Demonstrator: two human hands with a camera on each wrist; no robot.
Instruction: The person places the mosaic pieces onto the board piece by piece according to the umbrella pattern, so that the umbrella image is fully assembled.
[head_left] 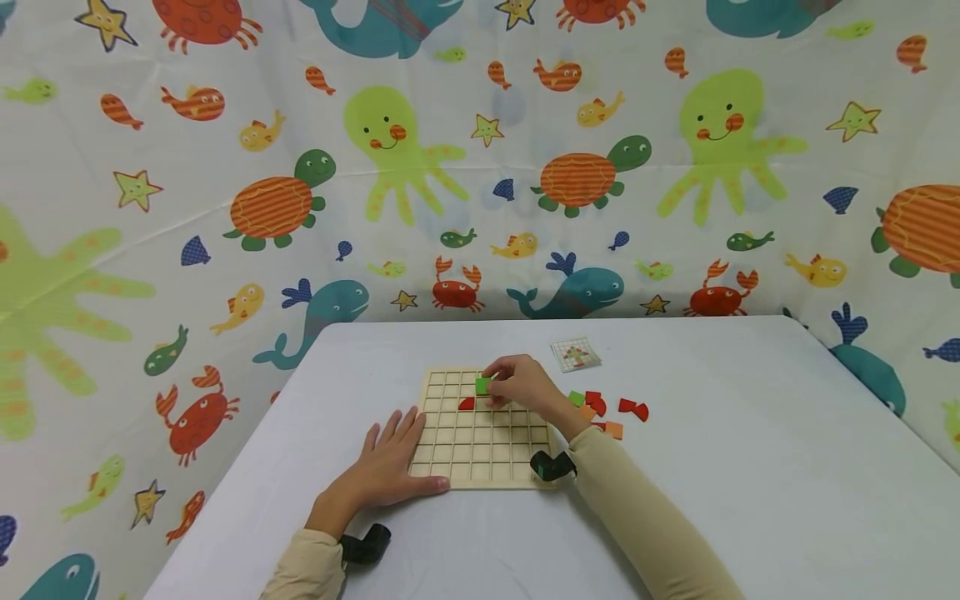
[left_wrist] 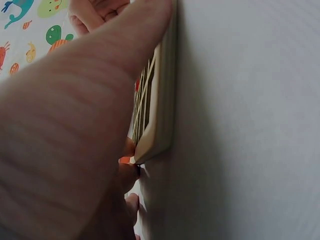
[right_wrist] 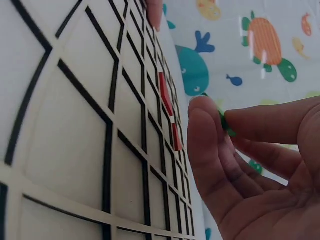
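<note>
A wooden grid board (head_left: 450,454) lies flat on the table. My right hand (head_left: 521,385) is over its far part, pinching a green square tile (head_left: 482,386) between thumb and fingers; the right wrist view shows the tile (right_wrist: 227,125) edge-on at the fingertips. A red quarter-round tile (head_left: 467,404) sits in a cell just left of and nearer than the green one. In the right wrist view, red pieces (right_wrist: 165,95) show in two neighbouring cells. My left hand (head_left: 393,462) rests at the board's left edge with fingers spread, its thumb along the near edge.
Right of the board lie loose tiles: a green one (head_left: 576,398), orange squares (head_left: 613,430) and several red ones (head_left: 641,412), partly behind my right wrist. A pattern card (head_left: 576,355) lies beyond the board. A sea-animal curtain (head_left: 465,183) hangs behind the white table (head_left: 750,467).
</note>
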